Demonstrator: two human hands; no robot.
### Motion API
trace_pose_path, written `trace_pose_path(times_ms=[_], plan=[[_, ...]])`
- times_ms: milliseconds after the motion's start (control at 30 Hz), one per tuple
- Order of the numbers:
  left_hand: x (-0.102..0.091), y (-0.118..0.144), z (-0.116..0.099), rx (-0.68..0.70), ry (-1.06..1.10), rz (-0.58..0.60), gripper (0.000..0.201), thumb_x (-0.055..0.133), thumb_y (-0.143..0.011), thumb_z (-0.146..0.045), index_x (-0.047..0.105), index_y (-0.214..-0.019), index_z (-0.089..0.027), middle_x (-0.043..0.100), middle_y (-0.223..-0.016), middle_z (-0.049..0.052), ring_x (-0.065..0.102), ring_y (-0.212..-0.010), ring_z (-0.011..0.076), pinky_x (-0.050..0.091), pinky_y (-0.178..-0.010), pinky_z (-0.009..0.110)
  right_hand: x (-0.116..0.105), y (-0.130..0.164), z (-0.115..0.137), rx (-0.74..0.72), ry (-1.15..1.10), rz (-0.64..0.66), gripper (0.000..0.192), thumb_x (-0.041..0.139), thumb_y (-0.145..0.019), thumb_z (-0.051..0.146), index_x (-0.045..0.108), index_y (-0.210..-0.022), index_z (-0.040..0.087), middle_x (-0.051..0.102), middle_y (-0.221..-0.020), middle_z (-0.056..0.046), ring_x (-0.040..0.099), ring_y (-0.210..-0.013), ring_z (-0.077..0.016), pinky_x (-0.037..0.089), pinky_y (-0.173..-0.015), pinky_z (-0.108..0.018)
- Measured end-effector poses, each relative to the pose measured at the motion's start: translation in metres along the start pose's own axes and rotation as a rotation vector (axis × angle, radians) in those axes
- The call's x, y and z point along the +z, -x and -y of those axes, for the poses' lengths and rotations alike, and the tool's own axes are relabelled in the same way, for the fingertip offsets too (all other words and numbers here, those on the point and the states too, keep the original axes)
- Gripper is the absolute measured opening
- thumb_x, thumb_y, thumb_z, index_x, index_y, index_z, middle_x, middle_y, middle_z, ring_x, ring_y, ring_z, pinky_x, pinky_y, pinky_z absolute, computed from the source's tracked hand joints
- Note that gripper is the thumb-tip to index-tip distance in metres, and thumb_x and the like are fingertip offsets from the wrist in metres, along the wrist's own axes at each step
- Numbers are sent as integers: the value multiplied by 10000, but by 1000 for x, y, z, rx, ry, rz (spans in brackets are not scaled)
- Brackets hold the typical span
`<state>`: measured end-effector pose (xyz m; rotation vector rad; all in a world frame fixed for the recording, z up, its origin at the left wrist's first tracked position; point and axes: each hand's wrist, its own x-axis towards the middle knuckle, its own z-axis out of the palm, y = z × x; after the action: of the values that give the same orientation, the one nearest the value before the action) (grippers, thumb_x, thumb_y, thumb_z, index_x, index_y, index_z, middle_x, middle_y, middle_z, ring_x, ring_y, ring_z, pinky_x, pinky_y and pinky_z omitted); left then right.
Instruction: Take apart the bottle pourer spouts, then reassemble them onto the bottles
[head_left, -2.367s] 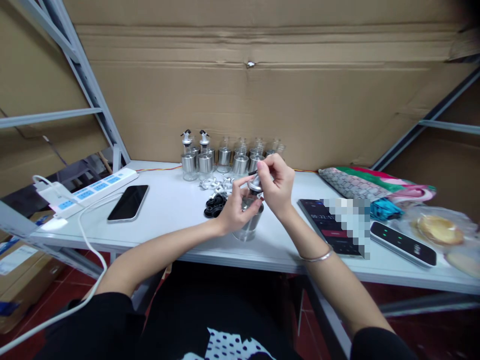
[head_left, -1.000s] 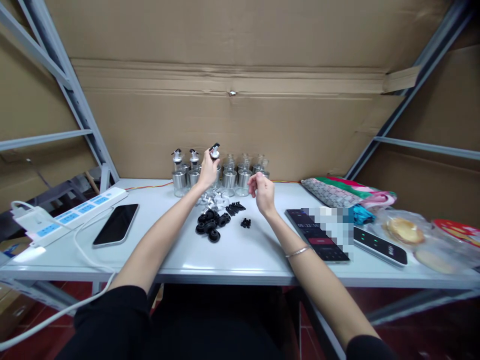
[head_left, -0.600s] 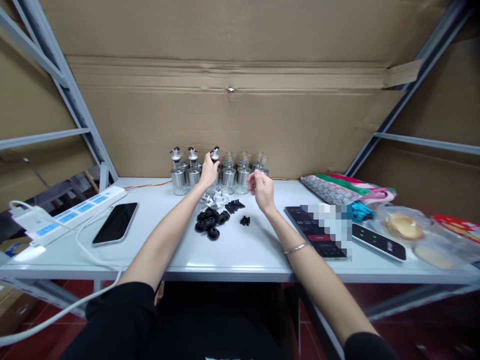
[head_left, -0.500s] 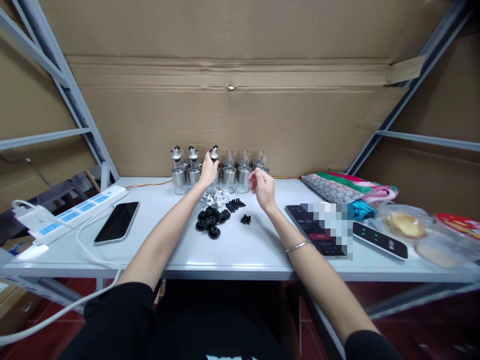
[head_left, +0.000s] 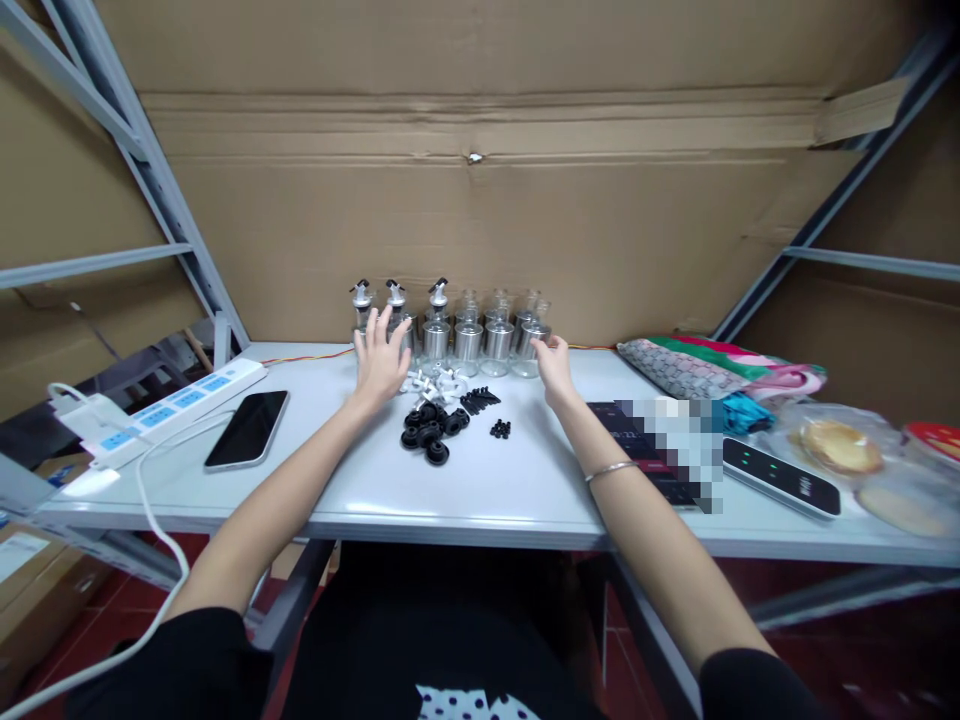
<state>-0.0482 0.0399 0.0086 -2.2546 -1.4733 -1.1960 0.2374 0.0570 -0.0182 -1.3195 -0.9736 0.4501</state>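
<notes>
Glass bottles with silver metal sleeves (head_left: 468, 342) stand in rows along the back of the table. Three front ones carry silver pourer tops with black flip caps (head_left: 439, 292). My left hand (head_left: 381, 365) is open, fingers spread in front of the leftmost bottles, partly hiding them. At the right end, my right hand (head_left: 555, 370) has its fingers curled against the side of the last bottle (head_left: 530, 345). Between my hands lie white and clear plastic parts (head_left: 442, 384), black round stoppers (head_left: 427, 430), black slender pieces (head_left: 480, 400) and tiny black caps (head_left: 501, 429).
On the left are a phone (head_left: 247, 430) and a white power strip (head_left: 176, 410) with a cable. To the right lie a partly blurred phone (head_left: 679, 490), a white device with green lights (head_left: 780, 477), a fabric bundle (head_left: 697, 365) and bagged food (head_left: 840, 447). Cardboard (head_left: 480, 220) closes the back.
My left hand has let go of the third pourer top and moved left and down, fingers spreading. My right hand has moved to the rightmost bottle. The view has shifted slightly.
</notes>
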Motion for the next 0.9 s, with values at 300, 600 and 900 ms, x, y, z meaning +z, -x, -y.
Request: trace_pose_path(times_ms=[300, 600, 900], plan=[[11, 3, 30, 10, -171, 192, 586, 347, -847, -171, 272, -1427, -201, 263, -1503, 91, 157, -1409, 271, 133, -1081, 639, -15, -4, 2, 168, -123, 186, 315, 616, -616, 440, 563, -814, 201, 574, -750, 4, 492, -686, -134, 410, -572, -242], [1, 0, 18, 183, -127, 57, 378, 384, -884, -230, 506, -1232, -151, 496, -1313, 137, 404, -1251, 265, 266, -1064, 507, -8, 1, 5, 109, 114, 5, 395, 569, -651, 327, 534, -1010, 166, 565, -1113, -113, 490, -1075, -240, 382, -921, -353], [4, 3, -9, 480, 30, 564, 292, 387, -713, -26, 623, -822, -159, 649, -849, 48, 593, -796, 170, 426, -739, 277, 2, 25, 21, -350, 346, 58, 256, 527, -705, 227, 550, -955, 175, 490, -1124, -127, 431, -1130, -246, 313, -1015, -403]])
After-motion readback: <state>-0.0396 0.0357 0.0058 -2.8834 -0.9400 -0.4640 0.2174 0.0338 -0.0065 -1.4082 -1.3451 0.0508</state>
